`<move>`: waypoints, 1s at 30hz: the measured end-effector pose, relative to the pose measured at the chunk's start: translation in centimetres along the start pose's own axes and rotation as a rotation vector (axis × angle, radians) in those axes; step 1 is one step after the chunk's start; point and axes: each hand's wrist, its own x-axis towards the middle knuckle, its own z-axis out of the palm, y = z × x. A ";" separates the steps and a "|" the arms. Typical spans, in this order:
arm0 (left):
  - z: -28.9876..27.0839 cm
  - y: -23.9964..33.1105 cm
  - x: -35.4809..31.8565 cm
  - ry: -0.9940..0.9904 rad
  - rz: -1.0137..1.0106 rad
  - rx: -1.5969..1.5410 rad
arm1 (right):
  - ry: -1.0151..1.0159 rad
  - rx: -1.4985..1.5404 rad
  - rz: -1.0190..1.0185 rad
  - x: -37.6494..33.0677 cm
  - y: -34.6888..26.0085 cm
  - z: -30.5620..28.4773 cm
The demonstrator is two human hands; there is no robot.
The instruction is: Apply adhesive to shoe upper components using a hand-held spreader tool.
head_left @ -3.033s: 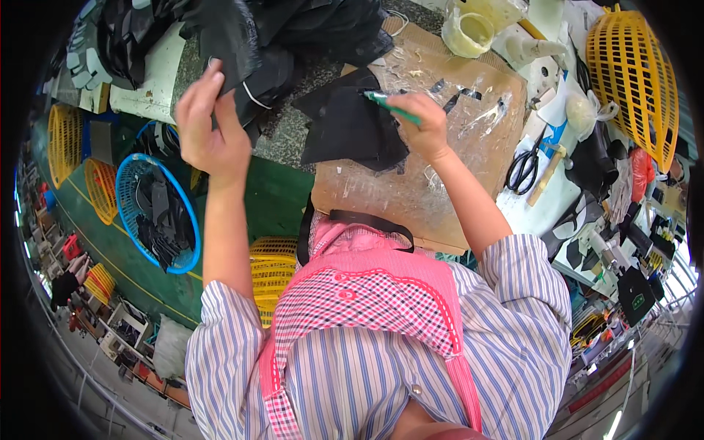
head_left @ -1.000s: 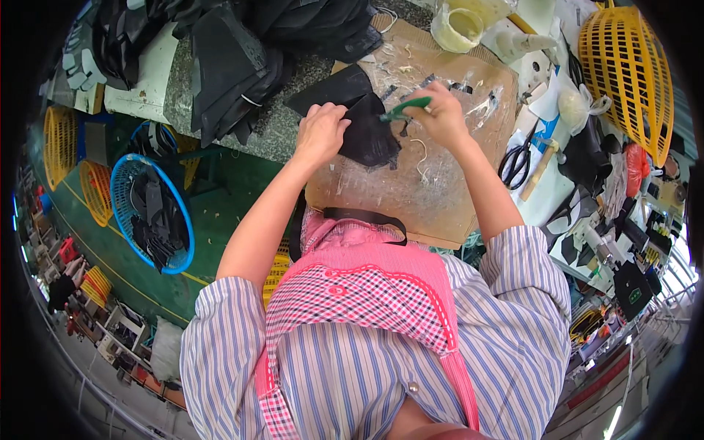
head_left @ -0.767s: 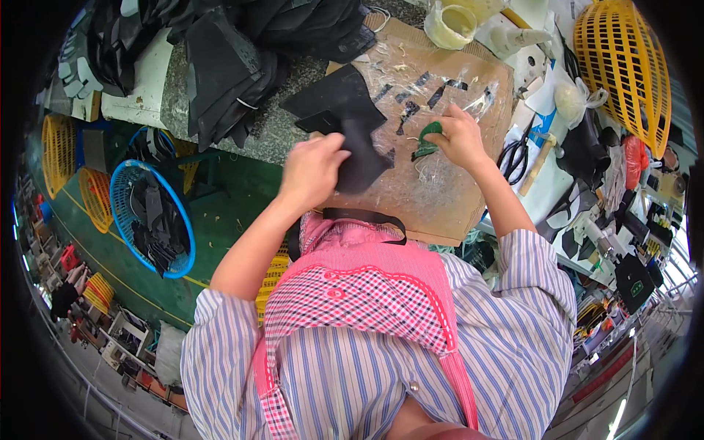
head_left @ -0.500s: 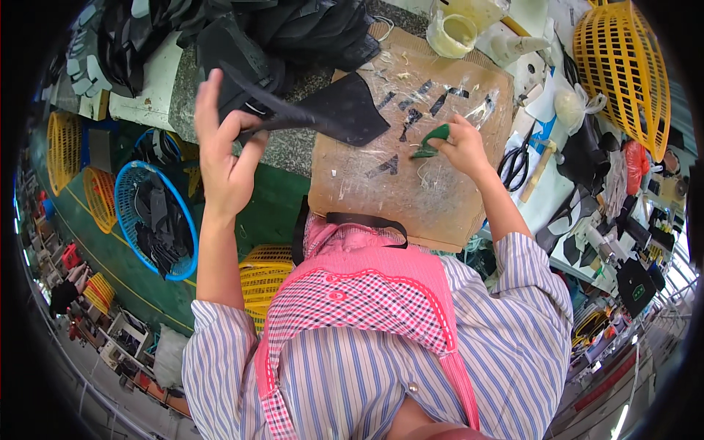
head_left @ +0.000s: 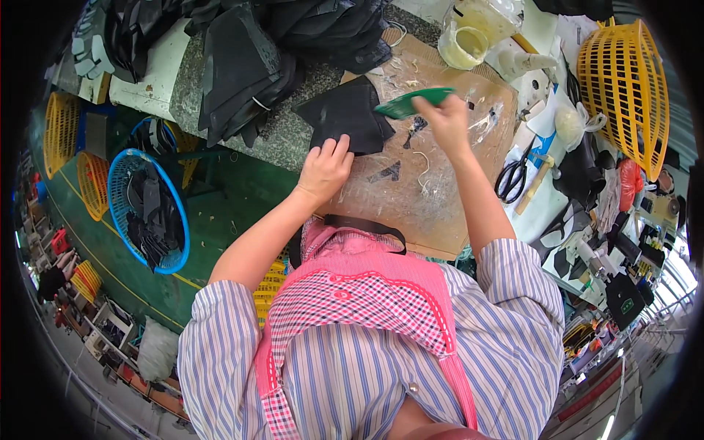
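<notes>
Dark sheet pieces point(head_left: 346, 110) lie overlapping on the left part of a worn cardboard sheet point(head_left: 440, 220), partly over the stone tabletop. On their near edge rests my left hand point(head_left: 328, 170), fingers slightly bent and pressing from above; its thumb is hidden. My right hand point(head_left: 447, 125) is closed on a flat green scraper point(head_left: 411, 103), whose far end reaches the right edge of the dark pieces. Whether the scraper touches them I cannot tell. Dark strips point(head_left: 386, 173) and dried smears mark the cardboard.
Stacked dark pieces point(head_left: 242, 73) crowd the back left. A tub of pale paste point(head_left: 465, 47) stands at the back. To the right lie black scissors point(head_left: 513, 177) and a wooden-handled tool point(head_left: 536, 187), below a yellow basket point(head_left: 623, 88). A blue basket point(head_left: 183, 242) stands at left.
My left hand has come down and right from its raised position, and the dark piece it held now lies on the cardboard. My right hand has moved up and left with the scraper.
</notes>
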 end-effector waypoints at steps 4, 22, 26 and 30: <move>-0.5 0.1 0.5 -0.048 -0.009 -0.029 | -0.008 -0.431 -0.103 3.4 1.3 1.7; -2.5 -3.9 2.8 -0.286 -0.316 -0.602 | -0.334 -0.544 0.016 -4.0 0.4 -1.9; -9.4 -9.7 6.1 -0.136 -0.667 -1.135 | 0.089 -0.355 -0.137 1.6 -2.4 -1.6; -14.3 -16.4 6.7 0.019 -0.779 -1.463 | 0.060 -0.494 -0.477 4.5 -0.7 2.1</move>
